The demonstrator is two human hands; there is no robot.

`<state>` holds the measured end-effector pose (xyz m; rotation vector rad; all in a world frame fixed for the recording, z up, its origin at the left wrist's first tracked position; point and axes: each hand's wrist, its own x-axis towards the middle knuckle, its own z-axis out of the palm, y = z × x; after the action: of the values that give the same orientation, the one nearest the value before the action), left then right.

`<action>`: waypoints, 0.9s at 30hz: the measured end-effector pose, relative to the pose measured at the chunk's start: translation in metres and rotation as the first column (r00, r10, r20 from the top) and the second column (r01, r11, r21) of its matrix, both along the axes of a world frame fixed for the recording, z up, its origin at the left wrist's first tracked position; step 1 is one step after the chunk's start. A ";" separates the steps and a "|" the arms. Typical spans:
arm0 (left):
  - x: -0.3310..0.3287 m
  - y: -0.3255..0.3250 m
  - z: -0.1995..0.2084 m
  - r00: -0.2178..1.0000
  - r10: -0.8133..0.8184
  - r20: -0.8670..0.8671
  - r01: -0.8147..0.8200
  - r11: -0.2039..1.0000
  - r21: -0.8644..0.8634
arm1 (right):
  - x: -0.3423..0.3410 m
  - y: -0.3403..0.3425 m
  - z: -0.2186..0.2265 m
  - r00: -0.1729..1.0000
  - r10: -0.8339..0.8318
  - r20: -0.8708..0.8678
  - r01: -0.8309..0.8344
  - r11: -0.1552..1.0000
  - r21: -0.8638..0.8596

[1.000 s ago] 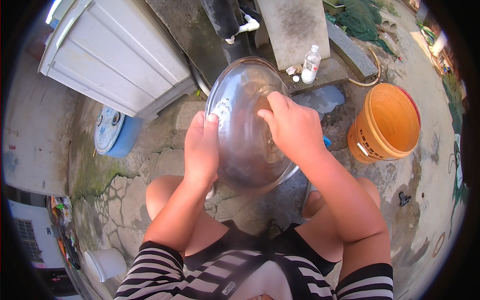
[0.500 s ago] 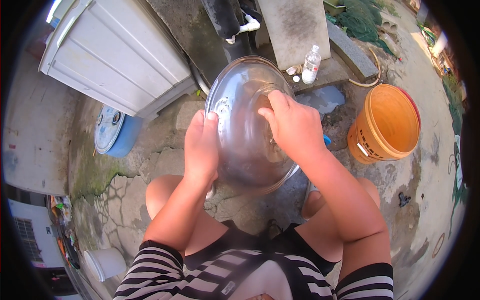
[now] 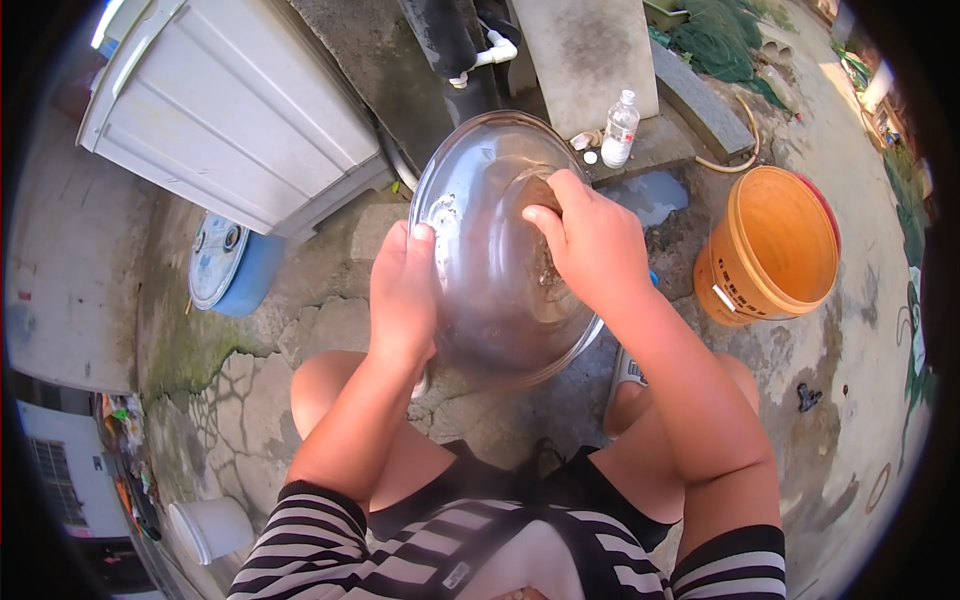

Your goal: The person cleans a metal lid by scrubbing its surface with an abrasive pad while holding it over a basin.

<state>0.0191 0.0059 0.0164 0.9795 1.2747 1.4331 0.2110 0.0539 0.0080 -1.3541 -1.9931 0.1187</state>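
Observation:
A shiny round metal basin [image 3: 470, 290] is tilted up between my bare knees, with brown grime on its surface around the central ring. My left hand [image 3: 402, 290] grips the basin's left edge, thumb on top and the other fingers hidden behind it. Against the stained right-hand part lies my right hand [image 3: 598, 240], its fingers curled down and the thumb bent beside them. Whatever those fingertips may hold is hidden. A small bit of blue shows beneath my right wrist, too covered to name.
An orange bucket [image 3: 720, 265] stands to the right. Ahead, a clear plastic bottle [image 3: 620, 130] sits on a ledge beside a white cap [image 3: 590, 157]. At left are a large white bin [image 3: 240, 110] and a blue drum [image 3: 245, 275]. A white bucket [image 3: 215, 527] is at lower left.
My right hand has shifted slightly to the right across the basin's surface. The left hand keeps its grip, and the basin stays in nearly the same place.

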 end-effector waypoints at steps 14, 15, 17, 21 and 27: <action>-0.010 0.002 -0.012 0.852 0.088 0.516 -0.126 0.991 0.040 | 0.020 0.012 -0.003 0.923 -0.051 -0.382 -0.143 0.875 -0.462; -0.007 0.002 -0.011 0.862 0.044 0.505 -0.087 0.994 0.062 | 0.022 0.011 -0.001 0.932 -0.041 -0.359 -0.121 0.900 -0.418; -0.005 0.000 -0.006 0.864 0.004 0.504 -0.056 0.995 0.087 | 0.023 0.010 0.000 0.946 -0.024 -0.324 -0.103 0.924 -0.369; -0.027 -0.003 -0.006 0.870 -0.153 0.469 0.181 0.983 -0.015 | 0.028 0.009 0.000 0.944 -0.027 -0.330 -0.101 0.926 -0.365; -0.045 -0.008 0.010 0.789 -0.236 0.567 0.378 0.914 -0.145 | 0.032 -0.002 0.009 0.977 0.095 -0.190 -0.156 0.928 -0.339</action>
<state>-0.0264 -0.0025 0.0268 0.5191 0.7987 1.1373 0.2425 0.0516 0.0165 -1.3765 -1.9730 0.6591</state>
